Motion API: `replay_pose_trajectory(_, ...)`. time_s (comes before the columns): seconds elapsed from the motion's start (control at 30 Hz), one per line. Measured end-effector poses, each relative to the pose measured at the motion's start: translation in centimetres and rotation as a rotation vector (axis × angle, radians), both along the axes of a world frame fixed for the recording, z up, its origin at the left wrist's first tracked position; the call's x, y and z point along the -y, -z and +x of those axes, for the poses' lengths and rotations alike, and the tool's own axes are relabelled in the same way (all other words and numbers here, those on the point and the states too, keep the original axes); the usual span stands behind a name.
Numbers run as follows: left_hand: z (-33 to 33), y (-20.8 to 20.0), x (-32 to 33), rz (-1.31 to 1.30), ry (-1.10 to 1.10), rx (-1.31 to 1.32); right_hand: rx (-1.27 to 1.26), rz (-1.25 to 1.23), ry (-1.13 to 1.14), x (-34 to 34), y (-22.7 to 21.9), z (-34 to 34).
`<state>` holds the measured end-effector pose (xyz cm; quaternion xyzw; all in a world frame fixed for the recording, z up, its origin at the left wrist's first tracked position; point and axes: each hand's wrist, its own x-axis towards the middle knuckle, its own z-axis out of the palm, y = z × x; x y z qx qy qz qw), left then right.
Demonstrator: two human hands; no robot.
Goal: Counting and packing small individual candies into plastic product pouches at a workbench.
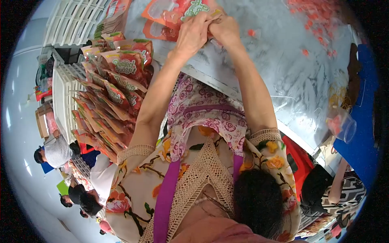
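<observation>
An orange-red snack pouch (pixel 178 12) with a clear window and green lettering lies flat on the grey table (pixel 283 69) at its far edge, pinched at its right corner by both hands. A second, like pouch (pixel 156 29) lies under it. Left of the table, a deep stack of the same red and green pouches (pixel 113 89) stands fanned in white plastic crates (pixel 65 93).

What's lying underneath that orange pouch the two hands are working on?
Under the orange pouch lies another orange pouch, partly showing, on the grey marbled table. The left hand and right hand cover the pouch's near edge, so anything beneath there is hidden.
</observation>
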<state>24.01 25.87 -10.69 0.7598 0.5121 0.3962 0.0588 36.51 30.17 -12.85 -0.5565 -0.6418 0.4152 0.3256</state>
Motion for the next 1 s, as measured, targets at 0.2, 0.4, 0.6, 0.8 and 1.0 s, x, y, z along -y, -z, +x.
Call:
replay_pose_trajectory(0.2,1.1,-0.6,0.3,-0.236,0.056,0.192,-1.079,-0.8,-0.021,-0.6,2.1,2.1)
replay_pose_trajectory(0.4,3.0,-0.3,-0.8,0.052,0.104,-0.05,-1.523,-0.518,0.412,-0.4,0.6,-0.8)
replay_pose_trajectory(0.6,5.5,0.5,-0.7,-0.009,-0.041,0.138,-1.413,-0.543,0.388,1.8,-2.1,1.3)
replay_pose_trajectory(0.8,6.2,-0.7,-1.5,-0.043,-0.2,0.242,-1.599,-0.5,0.249,2.2,-3.3,3.0)
replay_pose_trajectory(1.0,7.6,-1.7,-1.1,-0.142,-0.079,0.337,-0.979,-0.379,0.5,2.6,-3.2,2.6)
